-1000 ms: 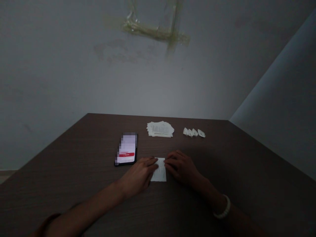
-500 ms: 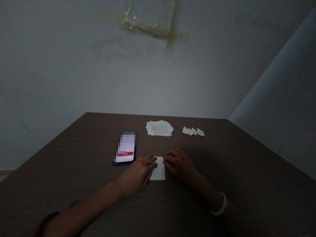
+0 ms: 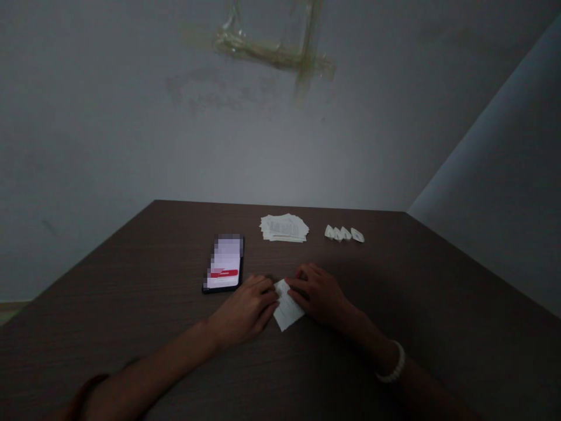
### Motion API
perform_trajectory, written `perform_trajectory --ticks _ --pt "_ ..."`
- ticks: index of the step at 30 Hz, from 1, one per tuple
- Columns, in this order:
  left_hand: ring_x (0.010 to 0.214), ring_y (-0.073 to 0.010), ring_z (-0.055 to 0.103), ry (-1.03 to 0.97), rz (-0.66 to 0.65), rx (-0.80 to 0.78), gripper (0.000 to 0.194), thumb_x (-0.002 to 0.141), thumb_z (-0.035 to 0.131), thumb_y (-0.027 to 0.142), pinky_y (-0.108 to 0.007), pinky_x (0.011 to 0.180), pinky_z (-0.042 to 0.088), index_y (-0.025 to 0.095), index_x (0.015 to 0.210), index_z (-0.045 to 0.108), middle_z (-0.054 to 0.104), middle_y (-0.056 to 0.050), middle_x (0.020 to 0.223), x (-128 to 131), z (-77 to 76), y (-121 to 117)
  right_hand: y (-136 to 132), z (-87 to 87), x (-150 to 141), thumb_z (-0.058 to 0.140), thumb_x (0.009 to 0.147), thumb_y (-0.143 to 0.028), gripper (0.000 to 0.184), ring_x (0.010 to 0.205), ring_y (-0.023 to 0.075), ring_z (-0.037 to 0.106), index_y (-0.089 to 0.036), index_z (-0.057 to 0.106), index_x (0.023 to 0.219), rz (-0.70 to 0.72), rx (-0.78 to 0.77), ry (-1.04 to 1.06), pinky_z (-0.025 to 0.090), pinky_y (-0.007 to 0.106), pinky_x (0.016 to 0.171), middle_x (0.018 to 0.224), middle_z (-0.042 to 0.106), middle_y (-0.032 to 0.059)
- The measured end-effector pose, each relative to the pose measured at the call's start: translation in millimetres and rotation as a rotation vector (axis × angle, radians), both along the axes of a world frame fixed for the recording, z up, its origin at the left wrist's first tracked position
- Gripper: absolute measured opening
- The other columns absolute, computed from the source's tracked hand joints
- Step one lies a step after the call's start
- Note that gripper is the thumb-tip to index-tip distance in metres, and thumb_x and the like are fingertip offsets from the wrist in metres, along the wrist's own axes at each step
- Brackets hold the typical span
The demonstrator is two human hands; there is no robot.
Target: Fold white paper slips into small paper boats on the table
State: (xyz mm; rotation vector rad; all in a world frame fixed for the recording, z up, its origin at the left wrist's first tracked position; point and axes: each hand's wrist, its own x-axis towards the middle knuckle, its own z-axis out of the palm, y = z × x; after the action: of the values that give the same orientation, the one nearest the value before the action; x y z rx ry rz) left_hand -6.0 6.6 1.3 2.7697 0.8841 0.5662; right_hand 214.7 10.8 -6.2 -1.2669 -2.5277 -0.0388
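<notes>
A small printed sheet of white paper [image 3: 288,311] lies turned at an angle on the table, between my two hands. My left hand [image 3: 253,304] has its curled fingers closed on the paper's left edge. From the other side, my right hand [image 3: 318,292] pinches the paper near its upper right part, thumb and fingertips on it. Parts of the sheet's edges are hidden under the fingers. A white beaded bracelet [image 3: 395,363] is on the right wrist.
Left of my hands lies a phone [image 3: 225,263] with a lit screen. Further back is a loose stack of printed papers [image 3: 284,228]. Several small folded white papers [image 3: 345,234] sit in a row to its right. The wooden table [image 3: 184,222] meets a grey wall.
The paper has rotated, its lower end swinging to the right, so it now lies diagonally. Both hands stay at it in nearly the same places.
</notes>
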Motion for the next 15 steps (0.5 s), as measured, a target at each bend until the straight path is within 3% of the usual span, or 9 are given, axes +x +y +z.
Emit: perform_trajectory --ticks 7,15 --pt "0.084 -0.0212 0.053 0.000 -0.022 0.001 0.024 0.094 0.043 0.018 -0.034 0.076 0.043 0.015 0.088 0.066 0.057 -0.008 0.084 -0.7 -3.3 0.0 2.6 -8.3 -0.9 0.058 0.091 -0.028 0.013 0.084 0.0159 0.051 -0.025 0.070 0.093 0.058 0.040 0.025 0.041 0.026 0.070 0.090 0.060 0.0027" --pt "0.107 -0.0248 0.052 -0.038 -0.061 -0.010 0.025 0.093 0.044 0.017 -0.042 0.093 0.041 0.018 0.107 0.065 0.063 -0.009 0.116 -8.5 -2.2 2.9 6.2 -8.2 3.2 0.056 0.089 -0.013 0.017 0.082 0.0142 0.052 -0.024 0.068 0.094 0.134 0.009 0.001 0.040 0.024 0.070 0.092 0.062 0.0022"
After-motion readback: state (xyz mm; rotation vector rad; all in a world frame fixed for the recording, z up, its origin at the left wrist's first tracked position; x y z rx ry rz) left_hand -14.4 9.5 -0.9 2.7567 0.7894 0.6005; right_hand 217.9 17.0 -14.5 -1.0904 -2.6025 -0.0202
